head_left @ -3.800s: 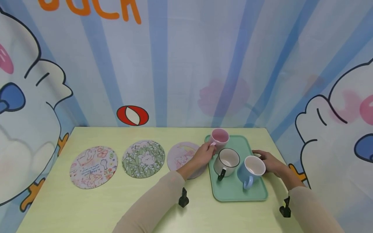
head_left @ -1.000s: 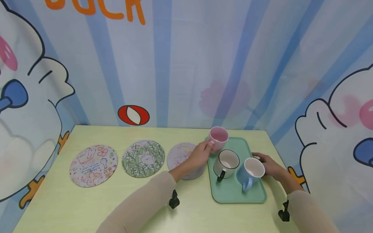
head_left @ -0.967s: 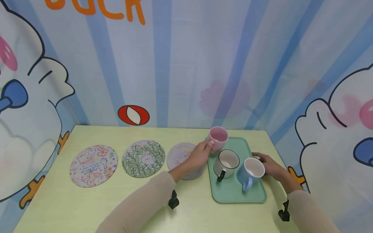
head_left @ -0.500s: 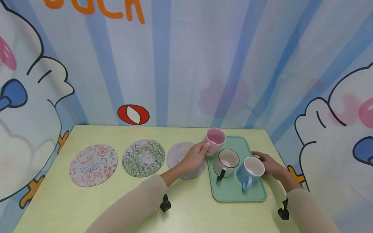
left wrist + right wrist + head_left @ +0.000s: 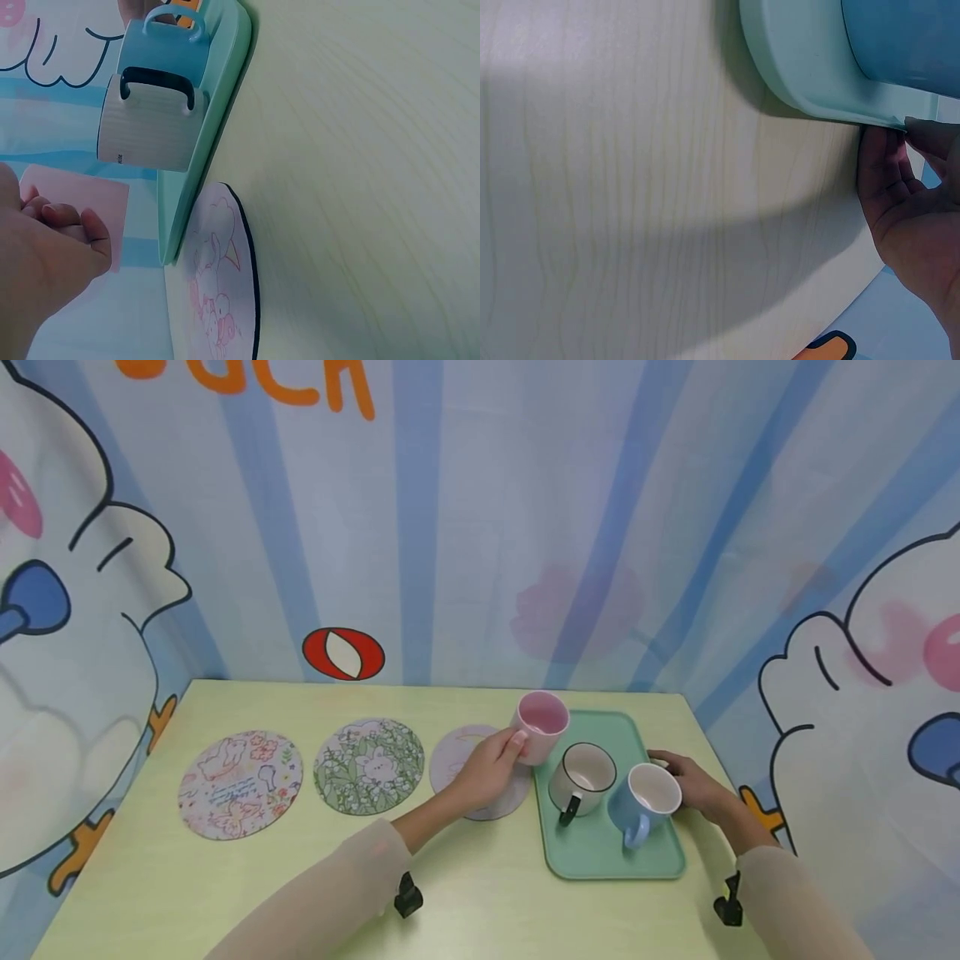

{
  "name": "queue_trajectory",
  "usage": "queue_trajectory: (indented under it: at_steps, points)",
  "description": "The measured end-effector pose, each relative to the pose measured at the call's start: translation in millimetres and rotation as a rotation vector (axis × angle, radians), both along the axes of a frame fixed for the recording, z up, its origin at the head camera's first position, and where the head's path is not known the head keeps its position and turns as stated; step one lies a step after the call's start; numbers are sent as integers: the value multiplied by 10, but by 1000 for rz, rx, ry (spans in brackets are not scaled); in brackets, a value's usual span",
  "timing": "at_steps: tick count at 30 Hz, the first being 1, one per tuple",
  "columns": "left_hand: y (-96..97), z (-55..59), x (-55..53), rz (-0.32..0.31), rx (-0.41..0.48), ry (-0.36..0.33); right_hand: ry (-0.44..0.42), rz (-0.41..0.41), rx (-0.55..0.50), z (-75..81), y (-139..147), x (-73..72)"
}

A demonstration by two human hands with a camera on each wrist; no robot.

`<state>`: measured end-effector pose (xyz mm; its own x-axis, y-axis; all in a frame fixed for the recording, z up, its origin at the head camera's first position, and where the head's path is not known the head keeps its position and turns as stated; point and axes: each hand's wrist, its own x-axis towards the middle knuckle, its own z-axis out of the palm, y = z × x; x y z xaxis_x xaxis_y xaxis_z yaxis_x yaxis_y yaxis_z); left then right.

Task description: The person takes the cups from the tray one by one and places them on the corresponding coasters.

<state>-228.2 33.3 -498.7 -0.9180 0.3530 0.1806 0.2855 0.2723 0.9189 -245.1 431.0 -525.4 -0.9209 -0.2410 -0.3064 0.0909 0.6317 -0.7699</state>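
In the head view, the left hand (image 5: 486, 770) grips the pink mug (image 5: 540, 735), raised at about 10 o'clock of the green tray (image 5: 592, 857); the lilac mat (image 5: 512, 796) lies at the tray's 9 o'clock; the right hand (image 5: 693, 787) pinches the tray's rim at 3 o'clock, thumb on top. The white mug (image 5: 592, 797) stands upright on the tray; the blue mug (image 5: 648, 800) stands upright at its 4 o'clock.

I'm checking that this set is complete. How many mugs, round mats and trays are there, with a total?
Mugs: 3 (pink mug, black-handled mug, blue mug)
Round mats: 3 (pink-patterned mat, green-patterned mat, lilac mat)
Trays: 1 (green tray)
Total: 7
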Motion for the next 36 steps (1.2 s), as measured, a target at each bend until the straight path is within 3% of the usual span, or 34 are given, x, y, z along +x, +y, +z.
queue_trajectory:
  at_steps: [17,29,36]
  points:
    - [-291,64,144,75,9,20,21,14,0,-31,-3,-24]
    - [-512,-28,168,130,26,5,14,-9,-15,-54,21,-20]
    - [-611,-57,209,170,36,-44,17,-9,-8,-65,38,-24]
